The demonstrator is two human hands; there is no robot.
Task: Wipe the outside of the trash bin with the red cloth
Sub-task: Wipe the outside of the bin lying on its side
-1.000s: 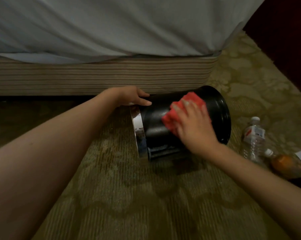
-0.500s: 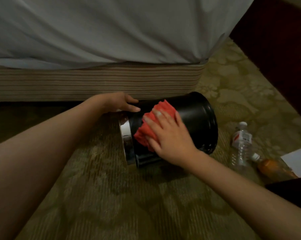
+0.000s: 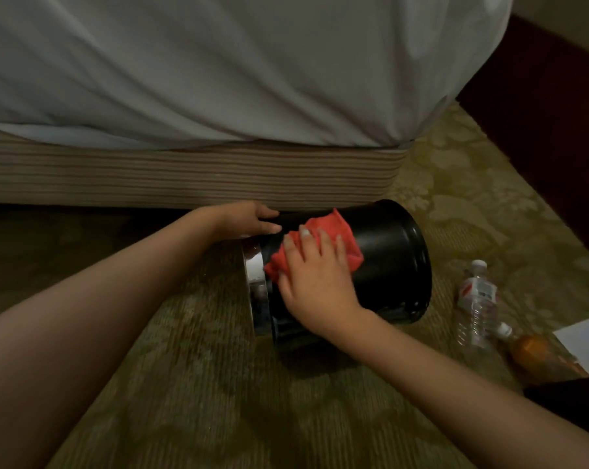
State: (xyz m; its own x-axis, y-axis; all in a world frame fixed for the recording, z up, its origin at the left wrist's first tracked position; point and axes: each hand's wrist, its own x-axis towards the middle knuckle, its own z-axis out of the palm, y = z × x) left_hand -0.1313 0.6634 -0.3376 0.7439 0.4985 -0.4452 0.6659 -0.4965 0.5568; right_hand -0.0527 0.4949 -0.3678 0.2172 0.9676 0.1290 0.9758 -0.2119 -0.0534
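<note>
At frame centre the trash bin lies sideways on the carpet, judged rigid, glossy, light and prone to roll: left hand steadies its rim end with straight fingers, right hand presses the soft red cloth flat with spread fingers.

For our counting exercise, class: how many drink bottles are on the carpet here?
2: a clear plastic water bottle right of the black trash bin, and an orange-filled bottle beside it; others may be hidden.
</note>
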